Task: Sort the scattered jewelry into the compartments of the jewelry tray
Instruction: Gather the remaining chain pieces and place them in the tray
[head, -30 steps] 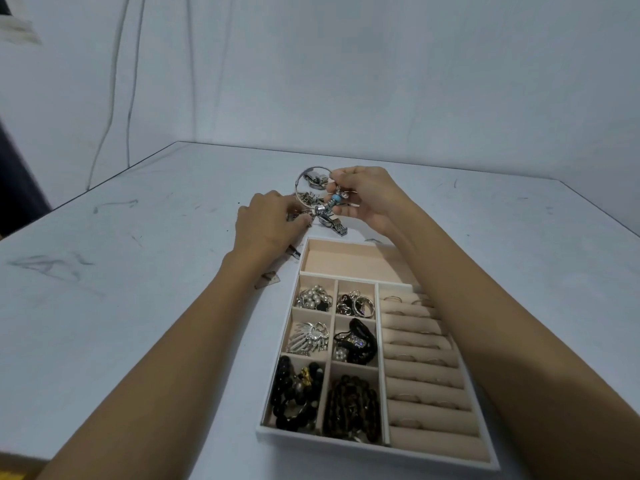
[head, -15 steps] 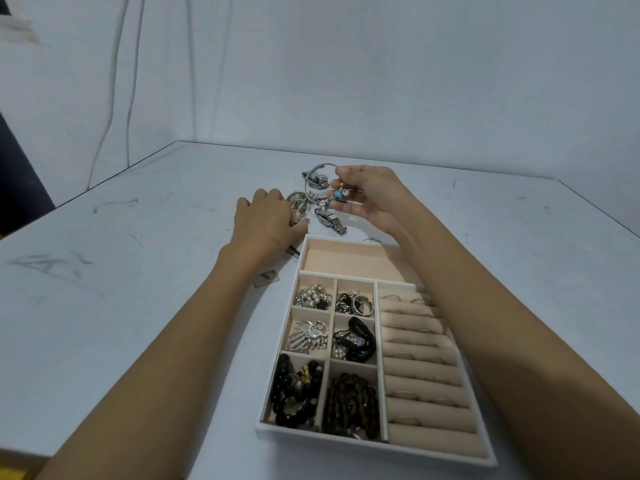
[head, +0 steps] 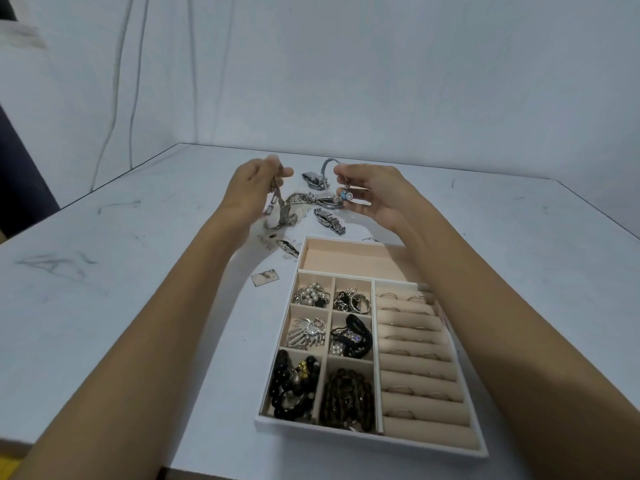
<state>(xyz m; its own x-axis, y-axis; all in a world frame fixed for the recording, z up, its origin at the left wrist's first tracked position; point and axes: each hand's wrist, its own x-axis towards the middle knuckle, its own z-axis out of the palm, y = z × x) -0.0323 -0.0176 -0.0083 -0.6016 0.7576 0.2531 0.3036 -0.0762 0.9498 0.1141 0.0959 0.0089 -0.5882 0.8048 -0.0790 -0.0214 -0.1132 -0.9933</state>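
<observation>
The white counter (head: 104,306) holds the jewelry tray (head: 311,427); the right arm (head: 485,306) covers its far corner. Loose silver pieces (head: 329,221) lie just behind it. The left grip (head: 247,192), low on them before, now lifts a silver chain (head: 277,202). The right grip (head: 377,195) pinches a blue bead (head: 345,195).

White jewelry tray (head: 433,445), beige-lined, lay flat on table (head: 138,306), small left compartments held pearls (head: 311,296), silver brooch (head: 306,332), black beads (head: 291,386), brown beads (head: 348,398), thin rings (head: 398,353) slotted in right-hand rolls, scattered silver jewelry (head: 311,200) heaped just beyond tray's far end, silver chain (head: 277,206) and blue-beaded charm (head: 345,195) held up above heap.
</observation>
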